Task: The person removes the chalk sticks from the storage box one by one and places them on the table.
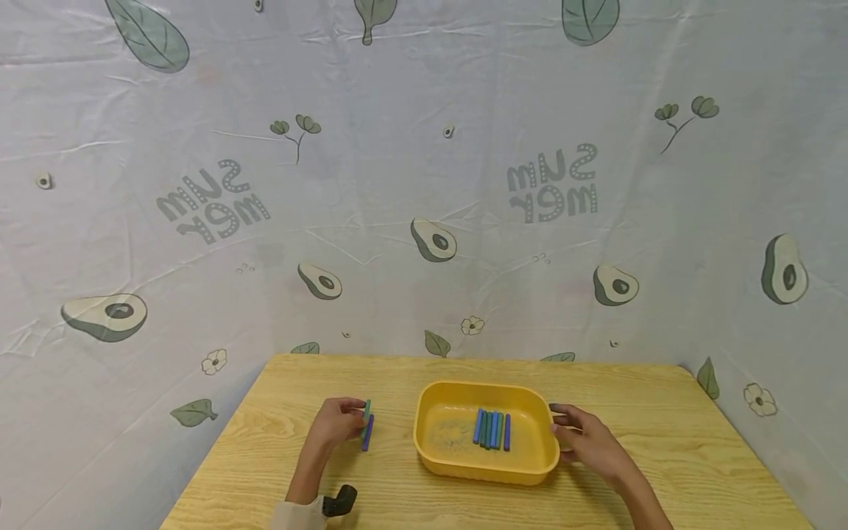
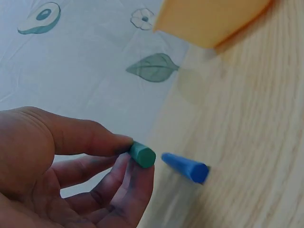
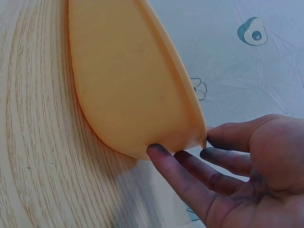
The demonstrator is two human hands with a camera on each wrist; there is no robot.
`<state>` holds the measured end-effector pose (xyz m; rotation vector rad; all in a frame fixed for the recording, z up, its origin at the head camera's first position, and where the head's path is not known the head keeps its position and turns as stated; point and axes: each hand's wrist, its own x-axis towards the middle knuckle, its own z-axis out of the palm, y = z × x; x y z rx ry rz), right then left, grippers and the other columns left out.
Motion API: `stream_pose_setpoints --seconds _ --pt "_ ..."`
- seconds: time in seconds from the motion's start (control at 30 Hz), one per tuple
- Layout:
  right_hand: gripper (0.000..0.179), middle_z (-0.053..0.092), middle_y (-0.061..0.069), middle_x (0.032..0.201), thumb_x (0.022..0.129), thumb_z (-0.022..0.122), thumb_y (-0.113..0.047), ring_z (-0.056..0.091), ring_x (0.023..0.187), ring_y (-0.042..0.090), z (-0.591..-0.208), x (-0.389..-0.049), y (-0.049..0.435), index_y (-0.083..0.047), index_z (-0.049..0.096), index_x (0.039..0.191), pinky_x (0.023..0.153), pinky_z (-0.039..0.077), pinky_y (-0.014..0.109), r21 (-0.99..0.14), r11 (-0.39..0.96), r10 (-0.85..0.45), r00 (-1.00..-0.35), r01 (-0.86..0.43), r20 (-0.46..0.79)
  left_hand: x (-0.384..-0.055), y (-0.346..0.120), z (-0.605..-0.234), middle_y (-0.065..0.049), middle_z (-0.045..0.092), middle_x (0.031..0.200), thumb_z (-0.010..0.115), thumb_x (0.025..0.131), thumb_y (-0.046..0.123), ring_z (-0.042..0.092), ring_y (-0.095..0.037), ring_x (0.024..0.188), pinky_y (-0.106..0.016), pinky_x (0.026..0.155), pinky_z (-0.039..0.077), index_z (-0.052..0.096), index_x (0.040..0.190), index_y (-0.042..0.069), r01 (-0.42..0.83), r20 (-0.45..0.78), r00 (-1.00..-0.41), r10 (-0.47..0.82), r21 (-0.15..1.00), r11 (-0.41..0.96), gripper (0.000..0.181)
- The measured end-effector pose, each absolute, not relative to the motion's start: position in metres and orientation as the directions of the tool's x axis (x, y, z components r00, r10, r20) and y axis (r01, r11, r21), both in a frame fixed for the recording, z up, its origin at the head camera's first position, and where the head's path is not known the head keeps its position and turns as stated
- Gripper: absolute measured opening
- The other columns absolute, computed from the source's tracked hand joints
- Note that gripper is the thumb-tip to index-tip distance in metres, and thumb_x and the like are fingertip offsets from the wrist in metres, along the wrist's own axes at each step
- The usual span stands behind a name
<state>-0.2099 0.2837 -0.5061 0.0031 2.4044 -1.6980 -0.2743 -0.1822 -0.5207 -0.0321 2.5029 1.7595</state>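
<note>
- The left hand [image 1: 339, 423] has a narrow grip: thumb and fingers pinch the green stick [image 2: 144, 155], and one end of the stick pokes out past the fingertips.
- The green stick is to the left of the tray [image 1: 486, 475], well apart from it, on the left side of the table [image 1: 682, 456].
- The blue stick [image 2: 184, 167] lies on the table just beside the green one, with a small gap between them in the left wrist view; no finger touches it there.
- The right hand [image 1: 592, 445] grips the right end of the tray, thumb at the rim and fingers against the outside of the wall.
- The tray is yellow, with rounded corners, and stands upright on the table between the two hands.
- Six sticks [image 1: 492, 429] in blue, green and purple lie side by side in a row on the tray floor, right of its middle.
- Dark dust [image 1: 452, 436] marks the tray floor left of that row.
- Dark smudges show on the fingers of both hands.
- A pale sleeve [image 1: 298, 515] and a black object [image 1: 341, 500] are at the left wrist.
- Behind the table hangs a pale sheet [image 1: 384, 162] printed with avocados, leaves and flowers.
</note>
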Motion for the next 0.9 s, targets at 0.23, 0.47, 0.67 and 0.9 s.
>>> stream_pose_setpoints --seconds 0.23,0.47,0.67,0.9 --pt "0.059 0.054 0.038 0.148 0.112 0.056 -0.013 0.070 0.123 0.041 -0.507 -0.209 0.282 0.011 0.034 0.161 0.087 0.067 0.046 -0.934 0.336 -0.112 -0.980 0.117 -0.163 -0.276 -0.185 -0.529 -0.025 0.075 0.108 0.070 0.092 -0.009 0.075 -0.026 0.092 -0.040 0.077 0.065 0.072 0.121 -0.014 -0.058 -0.064 -0.998 0.000 0.899 0.434 0.030" --pt "0.060 0.053 0.038 0.149 0.112 0.055 -0.013 0.070 0.124 0.041 -0.508 -0.210 0.284 0.011 0.032 0.162 0.088 0.066 0.047 -0.937 0.330 -0.126 -0.979 0.112 -0.161 -0.276 -0.186 -0.535 -0.020 0.078 0.103 0.071 0.089 -0.005 0.074 -0.026 0.090 -0.037 0.074 0.063 0.075 0.117 -0.011 -0.043 -0.040 -0.999 -0.018 0.847 0.530 0.029" --pt "0.060 0.051 0.039 0.150 0.113 0.055 -0.013 0.069 0.124 0.043 -0.507 -0.211 0.286 0.011 0.031 0.162 0.089 0.066 0.047 -0.937 0.329 -0.135 -0.976 0.116 -0.168 -0.275 -0.184 -0.535 -0.021 0.079 0.102 0.070 0.086 -0.005 0.075 -0.028 0.089 -0.037 0.073 0.063 0.075 0.116 -0.011 -0.029 -0.022 -1.000 -0.019 0.829 0.559 0.031" --pt "0.060 0.050 0.041 0.151 0.113 0.053 -0.013 0.071 0.122 0.042 -0.504 -0.210 0.285 0.012 0.031 0.162 0.088 0.066 0.048 -0.937 0.330 -0.140 -0.976 0.113 -0.167 -0.270 -0.178 -0.532 -0.022 0.079 0.105 0.069 0.085 -0.005 0.075 -0.034 0.092 -0.037 0.066 0.058 0.076 0.117 -0.010 -0.003 -0.003 -1.000 -0.001 0.791 0.612 0.033"
